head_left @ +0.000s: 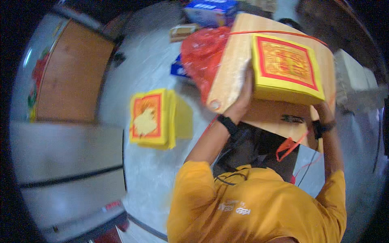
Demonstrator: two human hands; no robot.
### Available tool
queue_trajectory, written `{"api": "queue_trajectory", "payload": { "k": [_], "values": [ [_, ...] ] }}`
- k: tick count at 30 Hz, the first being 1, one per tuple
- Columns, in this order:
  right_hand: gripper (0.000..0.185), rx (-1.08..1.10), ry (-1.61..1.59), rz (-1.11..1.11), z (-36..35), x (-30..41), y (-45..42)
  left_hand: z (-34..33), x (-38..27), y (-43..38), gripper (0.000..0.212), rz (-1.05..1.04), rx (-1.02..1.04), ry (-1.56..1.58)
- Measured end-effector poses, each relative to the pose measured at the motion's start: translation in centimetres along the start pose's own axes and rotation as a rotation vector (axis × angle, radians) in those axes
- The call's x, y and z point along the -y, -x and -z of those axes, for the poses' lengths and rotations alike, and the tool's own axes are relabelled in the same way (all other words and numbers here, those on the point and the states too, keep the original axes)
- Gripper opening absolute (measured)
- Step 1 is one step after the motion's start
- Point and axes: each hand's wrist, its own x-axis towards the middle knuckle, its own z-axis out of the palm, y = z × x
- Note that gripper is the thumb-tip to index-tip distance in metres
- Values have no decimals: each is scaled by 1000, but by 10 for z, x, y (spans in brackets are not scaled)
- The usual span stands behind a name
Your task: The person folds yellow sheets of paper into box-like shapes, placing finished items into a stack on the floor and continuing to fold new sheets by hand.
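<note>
A thick stack of yellow joss paper (287, 65), its top printed with a red-framed gold design, is between my two hands. My left hand (246, 91) presses along its left side. At the near right corner, my right hand (324, 111) grips it, with the fingers mostly hidden. Beneath the stack is a pale wooden board (225, 82) with a red cord (282, 35) across its far part. Whether the stack touches the board or is held just above it, I cannot tell.
More yellow joss paper (149, 120) lies on the floor (146, 170) at left. A crumpled red plastic bag (203, 51) lies against the board's left side. Beyond are a blue box (211, 12) and a small brown box (184, 32). A red strap (288, 148) hangs near me.
</note>
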Motion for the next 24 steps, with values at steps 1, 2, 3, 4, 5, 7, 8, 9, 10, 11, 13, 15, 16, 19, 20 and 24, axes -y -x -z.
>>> {"api": "queue_trajectory", "payload": {
  "k": [1, 2, 3, 4, 5, 7, 8, 9, 10, 11, 13, 15, 16, 19, 20, 24],
  "values": [
    [52, 16, 16, -4, 3, -4, -4, 4, 0, 5, 57, -38, -11, -32],
    [52, 32, 37, -6, 5, -8, -6, 8, -1, 10, 58, -54, -17, -44],
    [52, 49, 59, -7, 7, -14, -9, 13, -2, 17, 59, -61, -33, -49],
    [51, 67, 85, -9, 6, -9, -13, 17, -15, 15, 59, -54, -36, -48],
    [51, 82, 113, -10, 7, -10, -16, 21, -13, 18, 58, -55, -31, -51],
    [51, 123, 182, -5, 15, -13, -22, 33, -8, 23, 60, -89, -21, -64],
    [51, 143, 221, 3, 20, -13, -25, 36, -8, 24, 61, -103, -18, -65],
    [51, 158, 276, 19, 29, -10, -28, 25, -17, 29, 61, -104, -22, 1],
    [51, 181, 340, 43, 37, -4, -33, 13, -27, 34, 61, -110, -24, 65],
    [51, 204, 424, 75, 46, 7, -37, 7, -30, 36, 60, -142, -59, -15],
    [49, 257, 683, 123, 30, 41, -50, 13, -29, 30, 60, -220, -62, -80],
    [49, 56, 1018, 311, -48, 72, -17, 26, -30, 33, 56, -297, -104, -146],
    [47, 23, 1006, 460, -50, 88, -12, 26, -26, 32, 55, -316, -117, -184],
    [47, 179, 1129, 682, -82, 122, 9, 18, -24, 37, 56, -245, -148, -64],
    [43, 244, 1178, 751, -98, 123, 16, 15, -25, 44, 57, -201, -159, 10],
    [38, 343, 1568, 989, -189, 96, 64, 14, -25, 73, 68, -59, -134, -37]
  ]
}}
